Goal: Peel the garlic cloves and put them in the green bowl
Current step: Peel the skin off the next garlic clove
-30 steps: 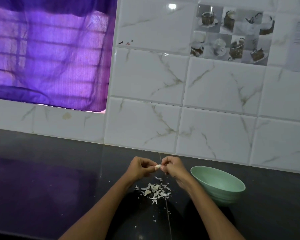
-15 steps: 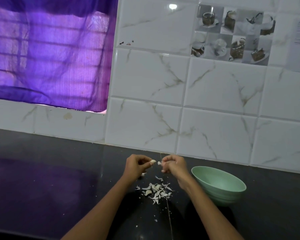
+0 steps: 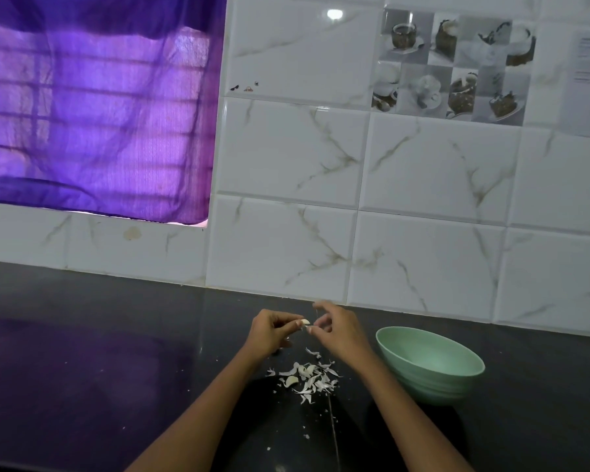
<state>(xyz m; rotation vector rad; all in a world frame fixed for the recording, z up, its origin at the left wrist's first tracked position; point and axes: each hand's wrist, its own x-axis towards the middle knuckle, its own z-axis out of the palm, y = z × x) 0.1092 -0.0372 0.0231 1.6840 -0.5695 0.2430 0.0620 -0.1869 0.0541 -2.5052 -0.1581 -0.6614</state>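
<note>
The dark worktop (image 3: 116,352) fills the lower frame. On it at lower right sits the green bowl (image 3: 430,366), and what shows of its inside looks bare, so I judge most of the job remains. Left of the bowl lies a heap of peels (image 3: 307,378). Above it, the left hand (image 3: 273,333) pinches a pale garlic clove (image 3: 304,323), seemingly part-skinned. The right hand (image 3: 338,330) sits beside it, fingertips pinched, perhaps on skin; I can't tell.
</note>
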